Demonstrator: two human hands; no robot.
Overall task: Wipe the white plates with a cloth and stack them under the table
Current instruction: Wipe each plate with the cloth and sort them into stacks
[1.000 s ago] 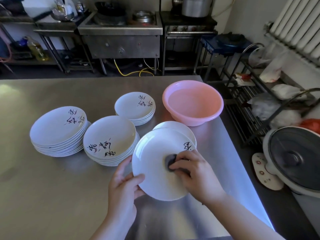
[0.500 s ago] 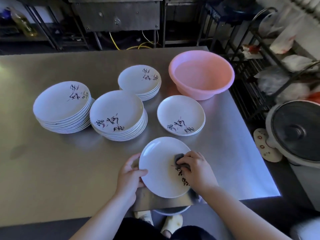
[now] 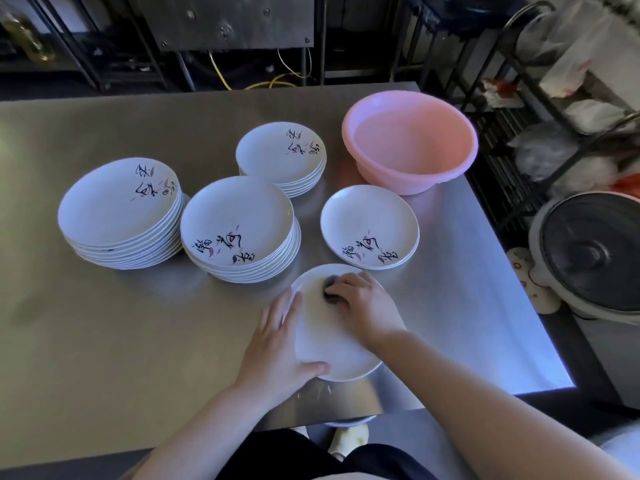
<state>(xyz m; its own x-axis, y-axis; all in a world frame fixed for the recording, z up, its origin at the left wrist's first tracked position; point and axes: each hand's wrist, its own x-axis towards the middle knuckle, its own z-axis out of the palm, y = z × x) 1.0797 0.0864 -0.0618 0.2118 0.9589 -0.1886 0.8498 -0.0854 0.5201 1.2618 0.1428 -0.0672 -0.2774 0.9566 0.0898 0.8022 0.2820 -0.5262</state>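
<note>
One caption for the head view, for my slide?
Left hand steadies white plate; right hand wipes with cloth.

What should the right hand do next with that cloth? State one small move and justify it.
Probably sweep the dark cloth toward the near rim of the held plate. The right hand presses it near the plate's far edge, the near part looks unwiped, and the left hand steadies the rim.
</note>
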